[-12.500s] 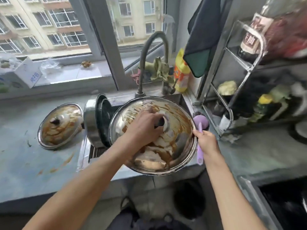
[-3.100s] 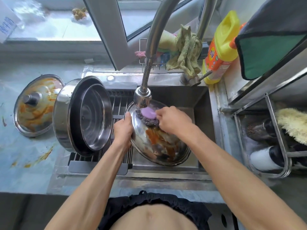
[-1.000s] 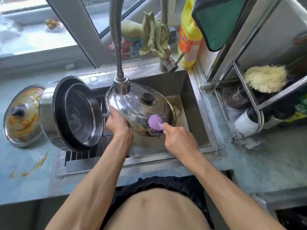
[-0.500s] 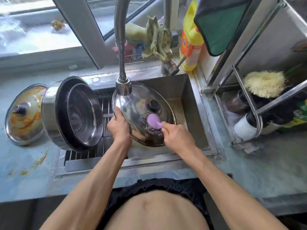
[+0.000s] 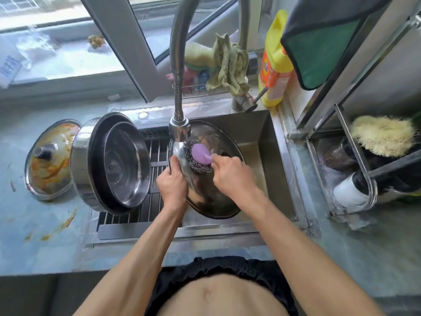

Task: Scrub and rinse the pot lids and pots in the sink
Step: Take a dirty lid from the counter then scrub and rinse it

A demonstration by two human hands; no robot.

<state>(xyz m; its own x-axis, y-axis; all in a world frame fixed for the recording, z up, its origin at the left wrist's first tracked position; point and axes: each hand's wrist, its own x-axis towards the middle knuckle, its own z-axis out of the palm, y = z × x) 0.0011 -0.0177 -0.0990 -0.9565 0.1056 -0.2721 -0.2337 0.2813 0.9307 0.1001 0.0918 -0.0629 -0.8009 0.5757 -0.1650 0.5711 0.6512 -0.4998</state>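
Observation:
A large steel pot lid point(image 5: 211, 197) stands tilted in the sink point(image 5: 268, 156), under the faucet head point(image 5: 179, 130). My left hand point(image 5: 172, 181) grips the lid's left rim. My right hand point(image 5: 232, 176) grips a purple-handled steel wool scrubber point(image 5: 199, 157) and presses it on the lid's upper face. A steel pot point(image 5: 111, 163) lies on its side on the drain rack, its opening facing right. A second lid point(image 5: 49, 159), smeared with orange sauce, leans on the counter to its left.
A yellow detergent bottle point(image 5: 274, 62) and rags point(image 5: 227, 65) stand behind the sink. A metal shelf rack point(image 5: 355, 169) with a pale brush point(image 5: 382, 137) stands at the right. Orange stains mark the counter point(image 5: 45, 231) at the left.
The scrubber has moved up the lid toward the faucet head. The sauce seen on the lid earlier is gone from the face now scrubbed.

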